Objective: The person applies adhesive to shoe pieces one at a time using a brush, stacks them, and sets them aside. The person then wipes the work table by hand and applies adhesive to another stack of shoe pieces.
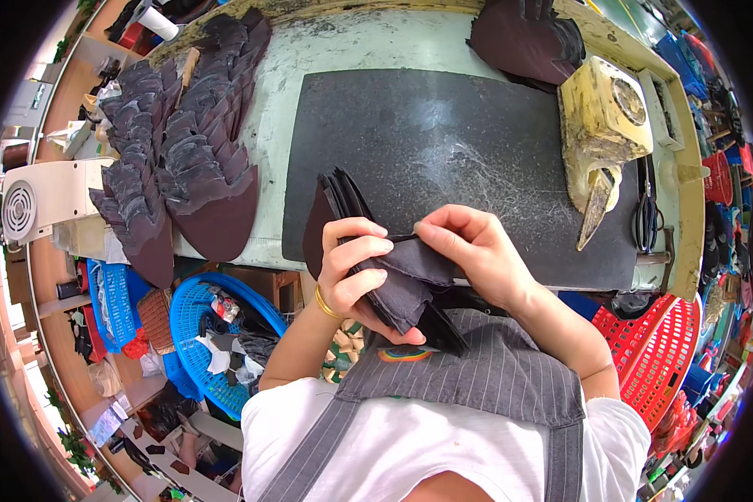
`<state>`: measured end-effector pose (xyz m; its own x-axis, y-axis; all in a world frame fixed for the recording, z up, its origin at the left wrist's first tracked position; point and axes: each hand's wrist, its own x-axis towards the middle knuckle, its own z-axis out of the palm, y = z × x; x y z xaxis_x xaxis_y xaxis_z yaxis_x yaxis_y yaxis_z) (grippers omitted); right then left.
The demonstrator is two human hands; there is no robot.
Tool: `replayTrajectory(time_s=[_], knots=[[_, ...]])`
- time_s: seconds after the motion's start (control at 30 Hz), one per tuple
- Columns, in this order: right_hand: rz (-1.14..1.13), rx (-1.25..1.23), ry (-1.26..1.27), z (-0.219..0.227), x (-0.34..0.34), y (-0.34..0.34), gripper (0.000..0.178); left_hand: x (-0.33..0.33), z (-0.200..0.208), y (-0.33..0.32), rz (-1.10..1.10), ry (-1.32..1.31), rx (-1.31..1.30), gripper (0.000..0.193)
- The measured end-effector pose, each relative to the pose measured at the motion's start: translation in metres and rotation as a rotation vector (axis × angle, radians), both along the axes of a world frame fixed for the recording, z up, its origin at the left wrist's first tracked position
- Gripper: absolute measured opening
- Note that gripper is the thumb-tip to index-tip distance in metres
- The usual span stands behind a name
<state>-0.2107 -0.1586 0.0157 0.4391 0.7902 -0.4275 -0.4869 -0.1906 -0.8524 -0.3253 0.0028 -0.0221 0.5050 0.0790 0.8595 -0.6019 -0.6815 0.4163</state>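
Observation:
In front of my chest, my left hand grips a stack of dark leather pieces, its fingers wrapped over the front. The pieces have black layered edges at the top and a brown-maroon side at the left. My right hand pinches the upper edge of the nearest dark grey piece between thumb and forefinger. The stack is held tilted over the near edge of a black cutting mat. Its lower part hangs in front of my striped apron.
Overlapping rows of maroon leather pieces lie at the table's left. Another maroon pile sits at the far right, near a yellowed glue-stained container with a blade-like spout. Scissors lie beside it. A blue basket and red basket stand below.

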Motion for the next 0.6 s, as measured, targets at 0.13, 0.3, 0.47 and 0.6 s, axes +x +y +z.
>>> replayTrajectory(time_s=[0.13,0.3,0.47,0.6], knots=[[-0.152,0.138,0.142,-0.008,-0.002,0.008,0.02,0.001,0.005,-0.002,-0.067,0.046,0.018,0.072],[-0.117,-0.03,-0.427,-0.029,-0.003,0.026,0.017,0.005,-0.001,-0.006,-0.065,0.013,0.015,0.072],[-0.136,0.064,-0.429,-0.027,-0.021,0.001,0.021,0.007,0.004,-0.002,0.004,0.153,0.1,0.07],[-0.086,0.014,0.295,-0.019,-0.015,-0.003,0.018,0.015,0.013,0.0,-0.074,0.277,0.168,0.069]])
